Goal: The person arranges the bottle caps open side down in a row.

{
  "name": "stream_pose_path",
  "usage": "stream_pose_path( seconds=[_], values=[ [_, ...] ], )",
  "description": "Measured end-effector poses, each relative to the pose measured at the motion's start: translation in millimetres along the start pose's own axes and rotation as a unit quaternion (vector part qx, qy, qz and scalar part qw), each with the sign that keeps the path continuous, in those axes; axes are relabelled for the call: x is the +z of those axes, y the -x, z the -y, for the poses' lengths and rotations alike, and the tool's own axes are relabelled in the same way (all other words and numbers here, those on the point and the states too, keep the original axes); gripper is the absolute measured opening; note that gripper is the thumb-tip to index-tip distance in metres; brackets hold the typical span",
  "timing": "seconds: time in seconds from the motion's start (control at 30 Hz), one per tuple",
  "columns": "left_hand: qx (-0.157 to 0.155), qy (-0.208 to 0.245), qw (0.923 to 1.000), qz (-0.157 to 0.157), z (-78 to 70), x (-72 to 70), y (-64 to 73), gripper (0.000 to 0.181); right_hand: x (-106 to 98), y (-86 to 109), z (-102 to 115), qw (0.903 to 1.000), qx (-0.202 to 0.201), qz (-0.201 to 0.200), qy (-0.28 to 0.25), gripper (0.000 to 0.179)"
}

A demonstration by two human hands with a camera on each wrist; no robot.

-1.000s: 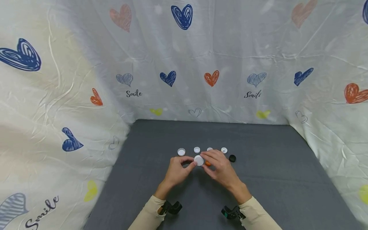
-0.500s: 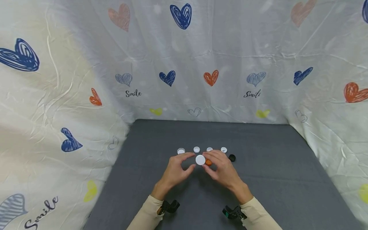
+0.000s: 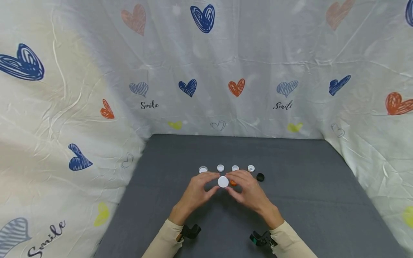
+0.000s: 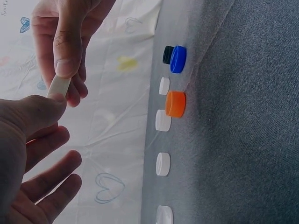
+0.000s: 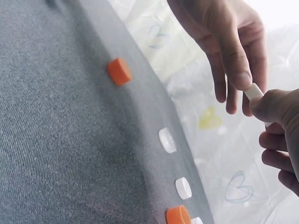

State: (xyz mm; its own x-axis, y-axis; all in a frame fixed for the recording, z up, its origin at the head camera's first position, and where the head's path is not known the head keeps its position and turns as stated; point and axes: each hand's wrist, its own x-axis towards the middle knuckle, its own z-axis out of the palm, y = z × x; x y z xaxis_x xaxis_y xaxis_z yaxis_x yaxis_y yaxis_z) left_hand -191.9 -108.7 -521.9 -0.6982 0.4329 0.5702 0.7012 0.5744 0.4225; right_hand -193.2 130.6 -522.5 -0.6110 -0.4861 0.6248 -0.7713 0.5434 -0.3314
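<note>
Between my two hands is a round white bottle cap (image 3: 223, 181), raised off the table, its flat face toward the head camera. My left hand (image 3: 196, 191) pinches its left edge, the thumb on the rim in the left wrist view and the other fingers spread. From the opposite side my right hand (image 3: 247, 189) pinches it between thumb and fingers. Seen from both wrists, the cap is a thin white edge (image 4: 59, 87) between the thumbs. An orange cap (image 3: 233, 182) on the table shows partly beside the right fingers.
Several white caps, such as one (image 3: 203, 169) at the left and one (image 3: 251, 168) at the right, lie in a row behind the hands. A black cap (image 3: 260, 177) and a blue cap (image 4: 178, 59) lie right. Another orange cap (image 5: 119, 71) lies left on the grey cloth (image 3: 306, 186).
The white cap shifted slightly right, where the left fingers looked apart from it half a second ago. Now it is back left and a little lower, at the left fingers again.
</note>
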Motion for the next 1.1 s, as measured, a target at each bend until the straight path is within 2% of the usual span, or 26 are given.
stream_pose_path(
  seconds=[0.27,0.53,0.8,1.1],
  values=[
    [0.009,-0.031,0.9986,0.043,0.4,-11.5,4.6,0.037,7,0.5,10,0.9998,0.003,0.019,0.009,0.04],
    [0.011,-0.082,0.9922,0.093,1.6,-18.6,13.0,0.032,24,4.7,23,0.9994,0.014,0.027,0.016,0.034],
    [-0.015,-0.131,0.9738,0.185,7.5,-16.4,23.6,0.026,44,14.1,31,0.9961,0.044,0.068,0.035,0.03],
    [0.004,-0.17,0.9589,0.228,13.0,-11.2,33.1,0.021,60,21.2,37,0.9919,0.058,0.099,0.056,0.03]
  ],
)
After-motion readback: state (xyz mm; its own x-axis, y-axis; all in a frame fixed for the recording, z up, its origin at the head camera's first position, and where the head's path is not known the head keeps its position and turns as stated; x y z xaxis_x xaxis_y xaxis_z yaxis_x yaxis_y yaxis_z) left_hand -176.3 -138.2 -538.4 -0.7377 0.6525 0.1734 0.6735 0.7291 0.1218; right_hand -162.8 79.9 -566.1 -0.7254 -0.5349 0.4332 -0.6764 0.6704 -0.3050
